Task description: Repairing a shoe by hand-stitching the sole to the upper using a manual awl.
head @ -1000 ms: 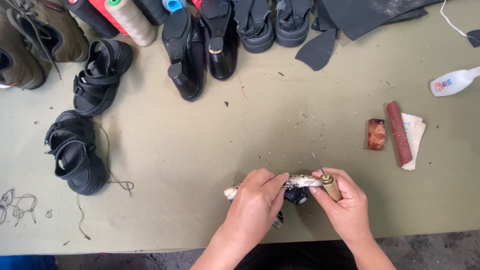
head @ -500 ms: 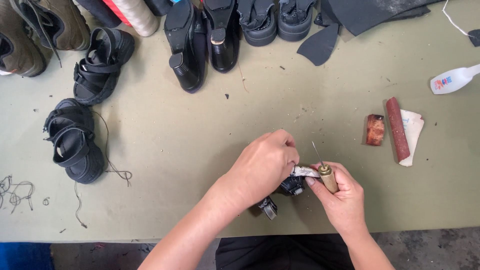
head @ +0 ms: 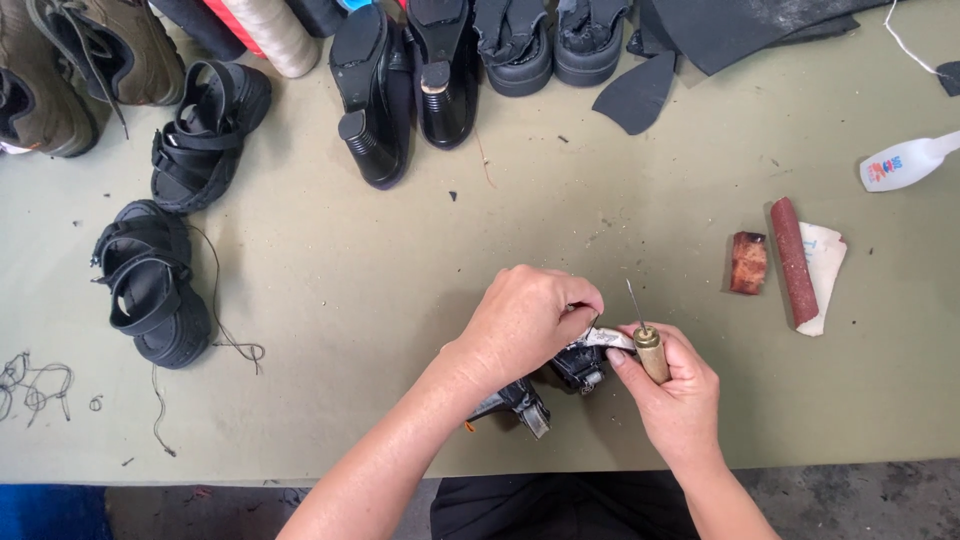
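Since half a second ago, the left hand [head: 525, 320] has barely shifted; it stays curled over the work while the camera view has drifted a little.

Both hands meet near the front edge of a wide olive-green table [head: 400, 270]. The left hand's grip is closed on a small black strapped sandal piece with a pale metal buckle [head: 580, 362], which lies directly beneath and between the two hands. The right hand [head: 680, 395] has its grip closed around a wooden-handled stitching awl [head: 648, 350], its thin needle pointing up and away from the body.

A sound way to do this step: pin the strap firmly with the left fingers, keep them clear of the needle's line, and push the awl straight.

Far beyond the grip, along the table's back edge, stand black heeled shoes [head: 385, 85]. Far left of the grip lie two black strappy sandals [head: 150, 285]. Right of the grip rest a rolled strip of reddish sandpaper [head: 792, 260] and a small brown block [head: 747, 263]. Below the table edge, dark flooring shows.
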